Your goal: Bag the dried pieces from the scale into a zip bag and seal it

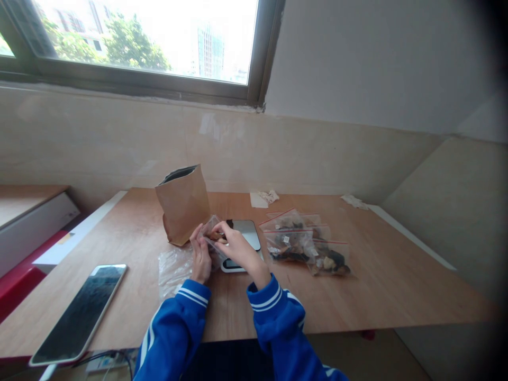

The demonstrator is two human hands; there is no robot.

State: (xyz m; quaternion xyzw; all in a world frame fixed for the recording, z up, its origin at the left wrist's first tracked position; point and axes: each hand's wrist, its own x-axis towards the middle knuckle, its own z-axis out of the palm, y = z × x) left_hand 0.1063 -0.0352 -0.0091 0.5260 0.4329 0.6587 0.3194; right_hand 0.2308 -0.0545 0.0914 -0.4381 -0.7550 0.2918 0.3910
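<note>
My left hand [201,256] is closed around the side of a small clear plastic bag [209,225], keeping its mouth open. At that mouth my right hand [236,246] pinches a brown dried piece [217,236]; its exact kind is too small to tell. Both hands are above the left edge of a kitchen scale [249,233] with a silver plate, partly hidden by my right hand. A dark piece [229,223] shows at the plate's far left corner. Behind my left hand stands an open brown paper bag [184,203]. Clear plastic bags [174,270] lie flat beside my left wrist.
Several filled zip bags [291,243] with red seals and dark and tan pieces lie right of the scale. A phone [81,312] on a cable rests at the table's left. Crumpled tissue [269,197] lies near the wall. The wooden table [381,280] ends close to my body.
</note>
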